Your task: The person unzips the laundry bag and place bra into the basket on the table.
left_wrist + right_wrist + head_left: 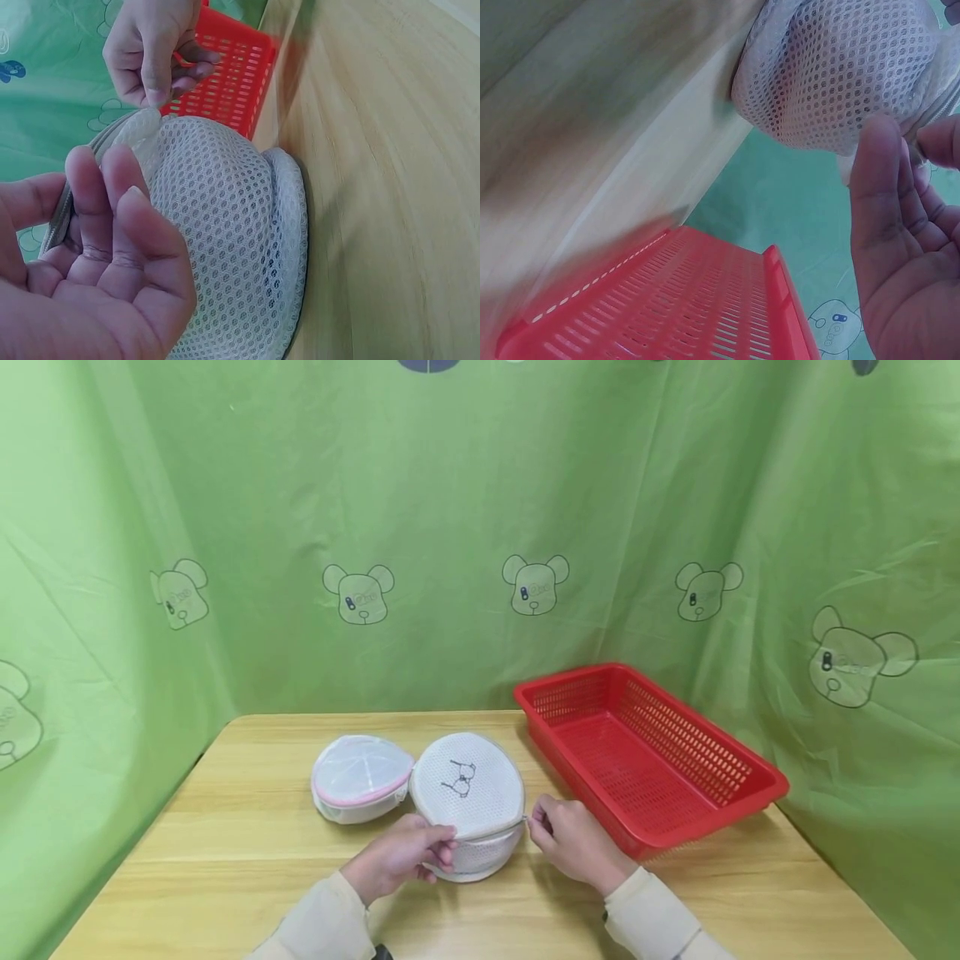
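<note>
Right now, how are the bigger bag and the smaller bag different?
The bigger bag has a dark drawing on top; the smaller bag shows none. The smaller bag is edged in pink; the bigger bag in grayish. Left hand and right hand hold the bigger bag, not the smaller bag. Both sit on the table.

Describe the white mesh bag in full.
The white mesh bag is rounded and drum-like, with honeycomb-like netting that looks like soft fabric. Its round top bears a dark line drawing, and a greyish zipper runs along the top's edge; whether it is fully closed cannot be told. The bag sits upright on the wooden table. The left hand holds its front edge; the right hand pinches at the zipper on its right side.
</note>
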Motion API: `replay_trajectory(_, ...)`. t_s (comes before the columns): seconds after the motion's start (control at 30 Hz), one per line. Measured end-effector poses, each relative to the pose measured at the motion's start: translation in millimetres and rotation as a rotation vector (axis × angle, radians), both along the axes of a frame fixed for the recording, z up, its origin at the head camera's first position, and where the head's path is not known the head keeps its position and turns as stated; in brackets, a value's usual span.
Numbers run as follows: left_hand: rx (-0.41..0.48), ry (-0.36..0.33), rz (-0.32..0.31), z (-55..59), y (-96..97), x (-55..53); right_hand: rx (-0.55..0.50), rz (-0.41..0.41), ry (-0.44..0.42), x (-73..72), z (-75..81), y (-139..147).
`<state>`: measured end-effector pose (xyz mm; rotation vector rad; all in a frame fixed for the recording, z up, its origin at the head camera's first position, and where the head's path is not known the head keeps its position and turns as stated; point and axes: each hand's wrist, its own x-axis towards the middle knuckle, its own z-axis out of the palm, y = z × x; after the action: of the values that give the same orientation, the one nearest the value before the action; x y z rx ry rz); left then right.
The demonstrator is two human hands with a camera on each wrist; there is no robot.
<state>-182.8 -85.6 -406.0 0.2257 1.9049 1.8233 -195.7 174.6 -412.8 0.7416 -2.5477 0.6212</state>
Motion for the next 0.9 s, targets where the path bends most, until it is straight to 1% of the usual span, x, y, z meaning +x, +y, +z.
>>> replay_trajectory(0.4,-0.003,-0.008,-0.032,0.7,-2.9,-1.6,-0.014,-0.007,0.005,-1.7,0.2,-0.1)
replay_trajectory(0.9,0.022,0.013,-0.015,1.8,-4.2,-0.2,-0.01,-0.021,-0.024,-5.3,-1.8,3.1)
